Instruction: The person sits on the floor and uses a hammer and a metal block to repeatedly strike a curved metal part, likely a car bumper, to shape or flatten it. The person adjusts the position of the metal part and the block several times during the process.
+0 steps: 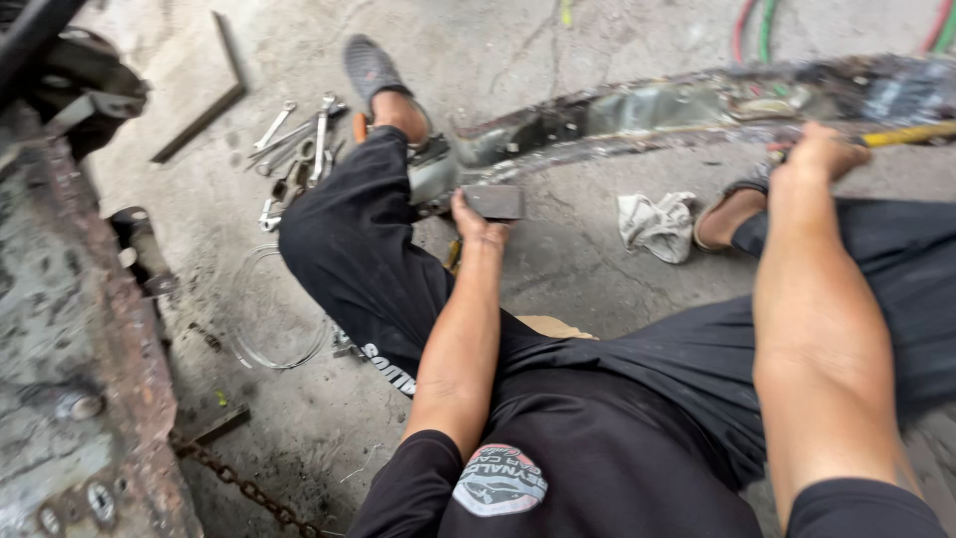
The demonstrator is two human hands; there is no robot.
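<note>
On the concrete floor (558, 269) between the seated person's spread legs, a small flat dark metal plate (494, 201) is pressed against the near edge of a long, battered metal frame member (697, 105) that lies across the floor. The left hand (476, 223) has its grip closed on the plate's near left corner, thumb on top, apparently to steady the piece flat where it meets the frame. The right hand (819, 151) reaches out to the frame further right, its grip wrapped around the end of a yellow-handled tool (908, 134) that lies along the frame; what the tool's working end is cannot be told, as motion blur hides it.

A crumpled pale rag (657, 225) lies on the floor between the two hands, within easy reach. Beyond the left knee a cluster of wrenches (299, 149) is spread out beside the foot, also kept handy. A coil of thin wire (274, 309) rests near the left thigh, and a rusty chain (244, 488) trails along the floor below it. At the far left stands a heavily rusted steel chassis part (70, 329). Red and green hoses (757, 28) run along the top edge.
</note>
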